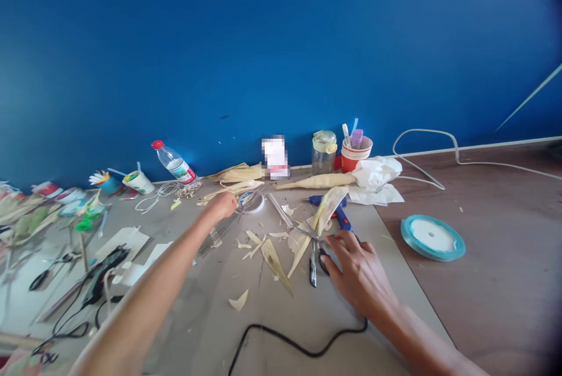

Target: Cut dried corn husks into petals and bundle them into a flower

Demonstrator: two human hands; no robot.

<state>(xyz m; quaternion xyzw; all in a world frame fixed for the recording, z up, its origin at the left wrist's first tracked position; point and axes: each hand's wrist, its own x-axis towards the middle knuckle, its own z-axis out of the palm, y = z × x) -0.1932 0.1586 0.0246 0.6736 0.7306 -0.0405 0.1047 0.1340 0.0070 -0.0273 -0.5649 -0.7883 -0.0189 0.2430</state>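
Grey tabletop (197, 317) | right hand (353, 262) half-curled at scissors, grip: cannot tell | left hand (223, 205) bunched over wires, grip: cannot tell | thin wire bundle (226, 226), left of scissors: likely light, springy; take mid-length | black-handled scissors (315, 236): likely stiff, slick-bladed; hold by 2 loops | dried husk piece (276, 265), between both: likely brittle; pinch gently

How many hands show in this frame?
2: the left hand is at the thin wires, the right hand at the scissors. No other hand shows.
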